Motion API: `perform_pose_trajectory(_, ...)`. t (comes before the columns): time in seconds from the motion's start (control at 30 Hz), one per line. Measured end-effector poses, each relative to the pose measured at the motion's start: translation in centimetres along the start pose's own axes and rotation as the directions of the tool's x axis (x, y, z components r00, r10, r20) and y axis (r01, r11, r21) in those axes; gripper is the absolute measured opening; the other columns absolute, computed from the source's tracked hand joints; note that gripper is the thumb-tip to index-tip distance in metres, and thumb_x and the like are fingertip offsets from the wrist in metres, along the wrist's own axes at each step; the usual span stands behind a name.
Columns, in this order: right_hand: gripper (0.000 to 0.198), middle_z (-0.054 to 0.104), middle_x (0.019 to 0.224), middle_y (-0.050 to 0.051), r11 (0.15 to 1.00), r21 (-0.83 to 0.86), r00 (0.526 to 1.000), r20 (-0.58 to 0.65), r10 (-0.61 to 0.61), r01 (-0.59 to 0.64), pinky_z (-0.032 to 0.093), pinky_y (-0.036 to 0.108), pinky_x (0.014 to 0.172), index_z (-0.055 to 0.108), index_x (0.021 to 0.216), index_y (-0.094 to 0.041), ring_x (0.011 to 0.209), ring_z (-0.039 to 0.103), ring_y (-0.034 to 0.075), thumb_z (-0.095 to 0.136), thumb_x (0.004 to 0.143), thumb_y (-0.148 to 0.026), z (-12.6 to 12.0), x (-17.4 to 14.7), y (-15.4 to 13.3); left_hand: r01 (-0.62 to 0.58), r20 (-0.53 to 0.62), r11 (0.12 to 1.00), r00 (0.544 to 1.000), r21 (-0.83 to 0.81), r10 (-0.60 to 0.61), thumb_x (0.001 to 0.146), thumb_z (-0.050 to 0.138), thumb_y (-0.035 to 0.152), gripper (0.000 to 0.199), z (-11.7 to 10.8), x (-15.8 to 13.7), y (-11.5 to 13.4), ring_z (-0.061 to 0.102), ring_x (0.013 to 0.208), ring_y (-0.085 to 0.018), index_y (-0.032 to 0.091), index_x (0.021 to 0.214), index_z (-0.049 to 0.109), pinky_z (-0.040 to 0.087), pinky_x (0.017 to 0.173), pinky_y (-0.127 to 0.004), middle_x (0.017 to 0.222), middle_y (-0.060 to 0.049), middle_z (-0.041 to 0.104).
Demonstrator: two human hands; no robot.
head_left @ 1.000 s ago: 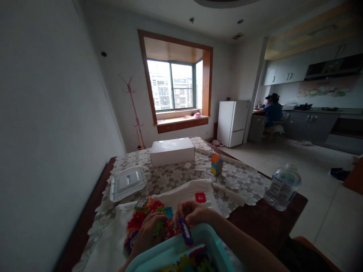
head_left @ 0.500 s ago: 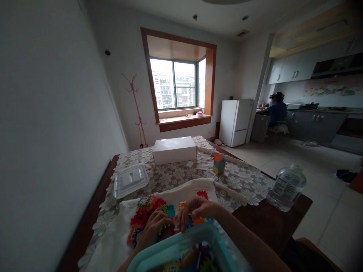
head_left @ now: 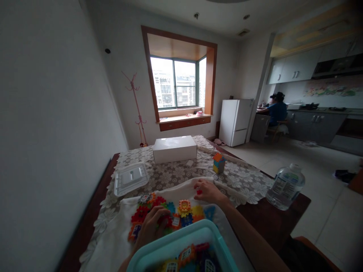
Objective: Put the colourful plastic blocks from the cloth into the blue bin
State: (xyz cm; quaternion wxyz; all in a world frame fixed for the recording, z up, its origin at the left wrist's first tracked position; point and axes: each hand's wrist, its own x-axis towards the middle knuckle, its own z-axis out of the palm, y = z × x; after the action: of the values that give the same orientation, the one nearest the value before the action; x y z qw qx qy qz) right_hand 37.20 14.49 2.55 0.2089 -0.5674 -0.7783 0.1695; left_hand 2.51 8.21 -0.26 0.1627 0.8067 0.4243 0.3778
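My left hand [head_left: 153, 226] is curled over the colourful pile, with a red interlocking plastic block [head_left: 165, 219] between its thumb and fingers. Farther out on the white cloth [head_left: 176, 190], my right hand [head_left: 211, 192] has its fingers closed around another red block [head_left: 199, 192], mostly covered by them. Between the hands lie an orange block with a frame-like middle [head_left: 184, 206], an orange window block [head_left: 176, 221] and several yellow and blue ones. Right in front of me stands a turquoise tub [head_left: 172, 241], holding more blocks, including an orange window block [head_left: 186, 255].
A clear plastic lid [head_left: 131, 179] lies at the left on the patterned tablecloth. Behind are a white box [head_left: 175, 150] and a small block house [head_left: 218, 163]. A large water bottle [head_left: 286, 187] stands near the right table edge. A person [head_left: 276, 109] sits in the kitchen.
My right hand has moved from the pile beside the tub outward to the red block at the cloth's far edge. The left hand has stayed over the pile.
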Motion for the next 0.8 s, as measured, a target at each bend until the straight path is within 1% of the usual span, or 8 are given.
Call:
perform_pose_trajectory(0.13,0.032,0.079,0.136,0.019,0.997,-0.069,0.999,0.026,0.023,-0.021,0.055,0.044,0.114,0.084,0.119,-0.015,0.131,0.073,0.036,0.084,0.088,-0.016,0.2,-0.2,0.4,0.088,0.032,0.996,0.996,-0.002,-0.088,0.100,0.071,0.050,0.031,0.1,0.1,-0.8,0.088,0.108,-0.038,0.022,0.107,0.082,0.073,0.102,-0.055,0.114,-0.017,0.089)
perform_pose_trajectory(0.27,0.032,0.080,0.133,0.022,0.996,-0.082,1.000,-0.005,0.019,-0.019,0.055,0.047,0.115,0.085,0.118,-0.012,0.130,0.074,0.037,0.068,0.091,-0.005,0.2,0.1,0.1,0.096,0.033,0.995,0.995,0.007,-0.096,0.103,0.068,0.060,0.043,0.2,0.0,-1.3,0.088,0.110,-0.038,0.023,0.113,0.086,0.073,0.104,-0.053,0.116,-0.015,0.091)
perform_pose_trajectory(0.33,0.035,0.080,0.134,0.021,0.998,-0.070,1.000,-0.025,-0.007,0.005,0.056,0.047,0.117,0.085,0.120,-0.012,0.132,0.074,0.037,0.069,0.090,-0.005,0.2,0.2,-0.6,0.083,0.027,0.996,0.996,0.013,-0.083,0.103,0.068,0.061,0.042,0.1,0.1,-1.3,0.089,0.108,-0.036,0.025,0.113,0.086,0.074,0.102,-0.051,0.115,-0.014,0.091)
perform_pose_trajectory(0.43,0.038,0.082,0.135,0.014,0.988,0.034,0.988,-0.051,-0.148,0.150,0.056,0.041,0.119,0.085,0.125,-0.020,0.132,0.075,0.030,0.074,0.091,-0.009,0.9,0.3,-2.2,0.066,0.020,0.998,0.998,0.016,-0.066,0.100,0.073,0.057,0.034,0.0,0.2,-1.1,0.090,0.107,-0.036,0.028,0.111,0.085,0.075,0.098,-0.046,0.114,-0.011,0.092)
perform_pose_trajectory(0.5,0.037,0.083,0.132,0.011,0.943,0.154,0.955,-0.061,-0.290,0.296,0.058,0.039,0.116,0.085,0.127,-0.023,0.127,0.077,0.027,0.076,0.093,-0.013,2.2,0.2,-3.3,0.067,0.012,0.998,0.998,0.015,-0.067,0.099,0.074,0.059,0.034,0.1,0.1,-1.3,0.090,0.106,-0.035,0.029,0.112,0.085,0.075,0.097,-0.044,0.114,-0.010,0.092)
perform_pose_trajectory(0.57,0.034,0.083,0.135,0.012,0.895,0.216,0.919,-0.036,-0.393,0.391,0.059,0.042,0.116,0.086,0.129,-0.024,0.128,0.077,0.029,0.083,0.095,-0.023,3.8,0.1,-4.2,0.069,0.005,0.998,0.998,0.012,-0.069,0.100,0.073,0.061,0.037,0.4,0.0,-1.8,0.089,0.106,-0.034,0.029,0.114,0.086,0.074,0.099,-0.044,0.114,-0.009,0.092)
perform_pose_trajectory(0.67,0.044,0.082,0.143,0.015,0.879,0.168,0.888,0.041,-0.458,0.446,0.056,0.049,0.120,0.085,0.135,-0.023,0.132,0.076,0.034,0.092,0.095,-0.042,5.7,0.1,-4.8,0.047,0.009,0.999,0.999,0.015,-0.047,0.102,0.072,0.055,0.034,0.9,-0.4,-2.8,0.089,0.109,-0.034,0.030,0.117,0.087,0.073,0.102,-0.043,0.117,-0.010,0.092)
perform_pose_trajectory(0.8,0.040,0.087,0.130,0.013,0.882,0.102,0.882,0.057,-0.467,0.460,0.058,0.043,0.115,0.084,0.133,-0.022,0.123,0.078,0.032,0.089,0.099,-0.044,6.4,0.4,-4.8,-0.004,0.015,0.999,1.000,0.033,0.003,0.103,0.069,0.052,0.034,1.3,-0.6,-4.0,0.088,0.108,-0.035,0.030,0.119,0.089,0.074,0.102,-0.046,0.116,-0.009,0.091)
